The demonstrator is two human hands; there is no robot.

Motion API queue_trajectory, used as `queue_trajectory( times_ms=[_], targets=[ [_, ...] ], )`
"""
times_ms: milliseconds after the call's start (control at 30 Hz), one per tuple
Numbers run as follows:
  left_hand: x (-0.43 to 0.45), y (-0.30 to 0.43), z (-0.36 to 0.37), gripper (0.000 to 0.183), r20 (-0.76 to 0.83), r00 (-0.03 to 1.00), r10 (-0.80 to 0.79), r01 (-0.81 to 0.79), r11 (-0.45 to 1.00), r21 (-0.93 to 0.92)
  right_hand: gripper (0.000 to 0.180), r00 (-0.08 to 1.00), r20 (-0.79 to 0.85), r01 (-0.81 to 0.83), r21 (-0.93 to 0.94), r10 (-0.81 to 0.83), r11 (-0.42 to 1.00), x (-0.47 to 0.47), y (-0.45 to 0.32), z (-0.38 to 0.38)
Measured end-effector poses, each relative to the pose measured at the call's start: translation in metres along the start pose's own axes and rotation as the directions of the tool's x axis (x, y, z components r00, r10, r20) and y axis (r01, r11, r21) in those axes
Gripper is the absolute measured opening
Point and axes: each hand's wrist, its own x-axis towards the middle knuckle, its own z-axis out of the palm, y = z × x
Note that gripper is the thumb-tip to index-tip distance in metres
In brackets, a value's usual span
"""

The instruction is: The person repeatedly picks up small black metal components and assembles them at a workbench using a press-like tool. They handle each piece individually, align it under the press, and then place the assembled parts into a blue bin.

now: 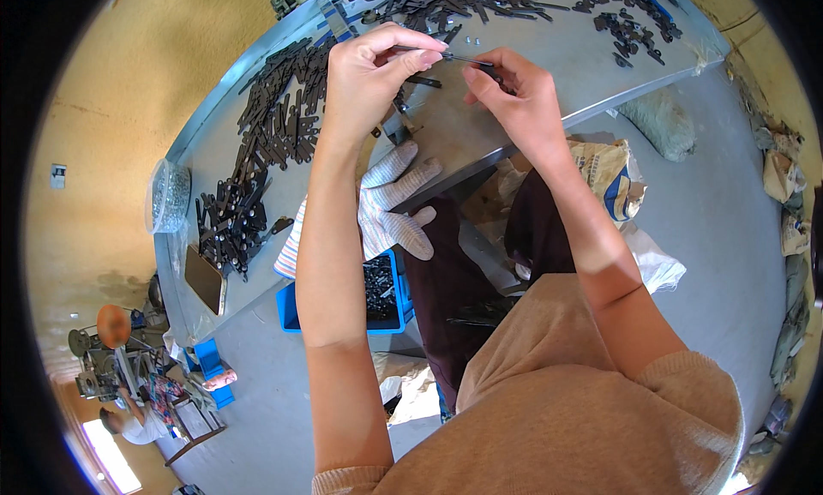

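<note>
Above the table's front edge, my left hand (386, 64) pinches one end of a thin dark strip (455, 56) between thumb and finger. My right hand (514, 87) has its fingers curled around the strip's other end and a small dark part (490, 71); its palm is hidden. Behind my hands lies a heap of flat black metal strips (437, 0), with two small silver pieces (472, 41) close by. More black strips (286, 116) spread to the left of my left hand. A striped knit glove (392, 202) lies at the table's edge under my left forearm.
At the left stand a clear tub of small metal pieces (170, 196), a pile of black assembled parts (231, 222) and a phone (206, 279). A blue bin (402, 302) is below the table edge. Paper sacks (607, 173) lie right of my legs. A person (138, 427) sits far left.
</note>
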Motion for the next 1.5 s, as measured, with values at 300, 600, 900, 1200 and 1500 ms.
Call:
queue_trajectory(
  times_ms=[300, 600, 900, 1200, 1500],
  targets=[
    [-0.002, 0.007, 0.005, 0.009, 0.022, 0.999, 0.026, -0.027, 0.999, 0.037, 0.015, 0.989, 0.145, -0.036, 0.169, 0.011, 0.985, 0.000, -0.002, -0.007],
    [-0.001, 0.005, 0.004, 0.010, -0.026, 0.999, 0.023, -0.024, 0.999, -0.046, 0.016, 0.981, 0.195, -0.058, 0.254, 0.008, 0.965, 0.000, -0.005, -0.011],
    [-0.003, 0.003, 0.013, 0.011, 0.041, 0.999, 0.008, -0.007, 1.000, -0.028, 0.020, 0.988, 0.152, -0.009, 0.213, -0.024, 0.977, 0.002, -0.002, -0.009],
    [-0.002, 0.001, 0.012, 0.010, 0.035, 0.999, -0.006, 0.006, 1.000, -0.001, 0.019, 0.985, 0.167, -0.005, 0.223, -0.034, 0.975, 0.001, -0.004, -0.012],
    [0.000, 0.001, 0.008, 0.010, -0.048, 0.998, -0.043, 0.039, 0.997, -0.071, 0.018, 0.986, 0.168, -0.064, 0.313, 0.011, 0.948, -0.002, -0.008, -0.013]
  ],
)
